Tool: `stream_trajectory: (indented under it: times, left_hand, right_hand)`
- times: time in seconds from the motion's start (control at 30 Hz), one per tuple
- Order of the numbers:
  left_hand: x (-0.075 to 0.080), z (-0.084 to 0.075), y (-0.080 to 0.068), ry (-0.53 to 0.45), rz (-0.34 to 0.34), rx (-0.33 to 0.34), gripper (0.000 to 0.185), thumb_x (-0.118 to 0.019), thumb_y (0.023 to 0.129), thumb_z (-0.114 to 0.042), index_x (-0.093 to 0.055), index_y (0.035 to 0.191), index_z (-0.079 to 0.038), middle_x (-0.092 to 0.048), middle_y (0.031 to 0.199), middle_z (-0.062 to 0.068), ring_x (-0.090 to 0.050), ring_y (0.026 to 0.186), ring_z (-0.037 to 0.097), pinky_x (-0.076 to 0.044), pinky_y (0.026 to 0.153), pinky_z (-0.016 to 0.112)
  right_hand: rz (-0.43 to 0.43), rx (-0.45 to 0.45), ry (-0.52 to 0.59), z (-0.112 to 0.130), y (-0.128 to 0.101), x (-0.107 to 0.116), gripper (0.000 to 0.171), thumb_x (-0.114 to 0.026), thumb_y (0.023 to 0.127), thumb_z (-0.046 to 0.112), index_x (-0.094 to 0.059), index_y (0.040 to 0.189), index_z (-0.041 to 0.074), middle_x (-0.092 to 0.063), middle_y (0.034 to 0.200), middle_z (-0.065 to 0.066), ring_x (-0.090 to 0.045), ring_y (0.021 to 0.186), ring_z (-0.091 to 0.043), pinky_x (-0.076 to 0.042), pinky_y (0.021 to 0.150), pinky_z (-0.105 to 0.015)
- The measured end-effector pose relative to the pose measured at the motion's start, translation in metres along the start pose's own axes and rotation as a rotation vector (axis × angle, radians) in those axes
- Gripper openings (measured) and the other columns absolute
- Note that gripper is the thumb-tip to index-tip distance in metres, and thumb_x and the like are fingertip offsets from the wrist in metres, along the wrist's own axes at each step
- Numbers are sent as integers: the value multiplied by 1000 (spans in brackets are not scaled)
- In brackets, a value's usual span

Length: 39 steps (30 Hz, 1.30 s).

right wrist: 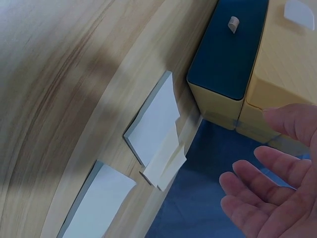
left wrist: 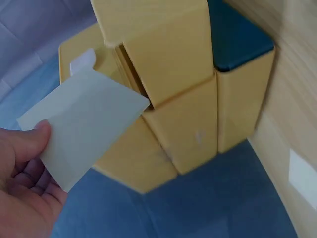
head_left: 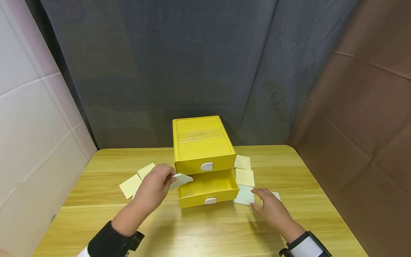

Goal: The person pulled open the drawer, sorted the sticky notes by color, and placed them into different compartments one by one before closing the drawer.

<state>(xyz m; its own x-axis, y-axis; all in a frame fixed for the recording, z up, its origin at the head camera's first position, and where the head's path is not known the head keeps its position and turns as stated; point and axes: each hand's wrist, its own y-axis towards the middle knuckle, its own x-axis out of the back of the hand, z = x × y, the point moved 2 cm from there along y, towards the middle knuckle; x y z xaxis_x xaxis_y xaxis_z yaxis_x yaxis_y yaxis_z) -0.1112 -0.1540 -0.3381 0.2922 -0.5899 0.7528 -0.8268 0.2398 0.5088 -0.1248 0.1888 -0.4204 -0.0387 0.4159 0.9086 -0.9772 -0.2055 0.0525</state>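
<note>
A yellow two-drawer box [head_left: 202, 146] stands mid-table with its lower drawer [head_left: 208, 189] pulled out. My left hand [head_left: 169, 178] pinches a pale card [head_left: 181, 180] at the drawer's left front corner. The left wrist view shows the thumb of my left hand [left wrist: 39, 144] on that card [left wrist: 84, 129], right by the box [left wrist: 173, 99]. My right hand [head_left: 257, 198] lies with straight fingers on the table, fingertips at a white card [head_left: 244, 195] right of the drawer. Seen from the right wrist, the right hand [right wrist: 252, 173] is spread open and holds nothing.
Two pale cards [head_left: 130, 185] [head_left: 146, 170] lie left of the box. Others [head_left: 242, 162] [head_left: 245, 177] [head_left: 276, 195] lie to its right. The wooden table [head_left: 205, 232] ends near a grey curtain behind and a brown cloth at the right.
</note>
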Motion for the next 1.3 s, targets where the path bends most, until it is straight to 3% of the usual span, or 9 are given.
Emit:
stream_trajectory:
  times: [0.23,0.5,0.97,1.3]
  left_hand:
    - [-19,-10,10,-18,31,-75,21,-75,78,4,-59,81,-9,-56,80,-1,-52,76,17,-49,65,30]
    - [-29,-22,15,-12,31,-154,22,-76,76,4,-59,81,-8,-55,79,-2,-54,77,16,-49,65,28]
    - [-50,-24,16,-73,218,-92,16,-72,82,3,-60,81,-7,-54,79,-2,-48,74,13,-47,64,27]
    - [-59,-22,15,-74,282,-77,15,-74,80,2,-61,80,-6,-56,77,-1,-50,70,14,-47,61,26]
  right_hand:
    - [-3,8,1,-1,-1,0,43,-71,86,14,-59,125,-2,-57,126,-22,-56,114,-40,-48,93,-54]
    - [-7,9,3,-3,-2,0,43,-71,86,14,-59,124,-3,-57,125,-23,-56,114,-41,-48,94,-54]
    - [-3,2,-3,-8,-3,-2,43,-71,86,15,-59,124,-1,-57,126,-21,-55,116,-40,-48,94,-54]
    - [-2,-5,11,-8,-4,-3,42,-71,86,15,-60,123,-1,-57,126,-22,-55,116,-40,-47,95,-54]
